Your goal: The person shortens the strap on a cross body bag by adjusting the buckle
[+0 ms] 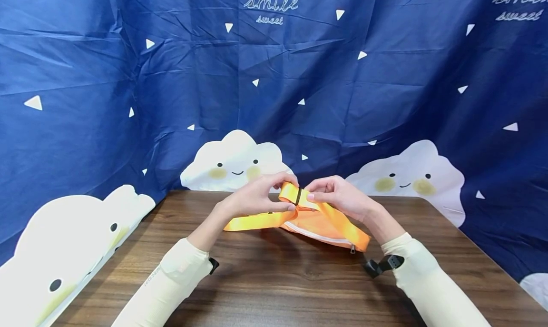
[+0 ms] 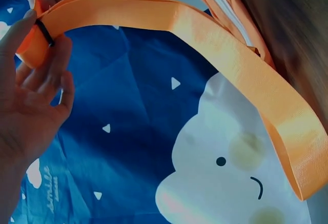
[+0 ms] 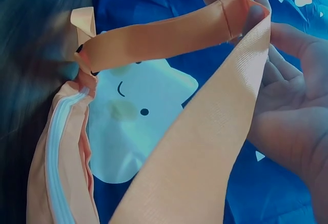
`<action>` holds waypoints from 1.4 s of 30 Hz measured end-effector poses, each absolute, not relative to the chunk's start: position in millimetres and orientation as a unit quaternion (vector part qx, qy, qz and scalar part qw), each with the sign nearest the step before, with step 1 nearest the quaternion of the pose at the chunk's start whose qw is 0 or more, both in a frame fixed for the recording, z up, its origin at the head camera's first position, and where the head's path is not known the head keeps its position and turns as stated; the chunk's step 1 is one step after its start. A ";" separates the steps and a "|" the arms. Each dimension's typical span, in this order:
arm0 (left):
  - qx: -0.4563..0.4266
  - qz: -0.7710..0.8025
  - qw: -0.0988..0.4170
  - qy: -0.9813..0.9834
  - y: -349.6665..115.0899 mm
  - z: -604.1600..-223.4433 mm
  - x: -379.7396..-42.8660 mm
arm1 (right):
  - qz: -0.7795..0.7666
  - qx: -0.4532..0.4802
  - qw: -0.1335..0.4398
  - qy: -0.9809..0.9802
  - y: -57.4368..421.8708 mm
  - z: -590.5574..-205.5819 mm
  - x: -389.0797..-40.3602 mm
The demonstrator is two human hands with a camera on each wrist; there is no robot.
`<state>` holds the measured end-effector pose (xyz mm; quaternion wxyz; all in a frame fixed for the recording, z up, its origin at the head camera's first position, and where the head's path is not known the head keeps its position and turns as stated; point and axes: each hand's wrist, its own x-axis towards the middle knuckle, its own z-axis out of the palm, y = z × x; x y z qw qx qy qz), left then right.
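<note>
An orange bag with a white zipper rests on the table, its wide orange strap raised above it. A black strap slider sits on the strap between both hands. My left hand pinches the strap's looped end at the slider, thumb below and fingers above. Just right of the slider, my right hand pinches the strap between thumb and fingers. In the left wrist view a long slack length of strap arcs away from the left hand. The right wrist view shows the strap folded over by the right hand.
The brown wooden table extends in front of and around the bag. A blue curtain with white clouds and triangles hangs behind it. Black devices are worn on the left wrist and right wrist.
</note>
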<state>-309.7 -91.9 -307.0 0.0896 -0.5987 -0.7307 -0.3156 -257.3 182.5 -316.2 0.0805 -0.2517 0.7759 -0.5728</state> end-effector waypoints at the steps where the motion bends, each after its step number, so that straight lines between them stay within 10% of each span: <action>1: -0.601 -0.313 0.092 -0.730 -91.2 -307.1 -309.2 | -0.572 -0.251 0.081 0.776 181.9 -316.6 -257.4; 42: -0.584 -0.321 0.100 -0.739 -90.4 -302.9 -304.3 | -0.602 -0.229 0.093 0.760 169.8 -320.4 -255.8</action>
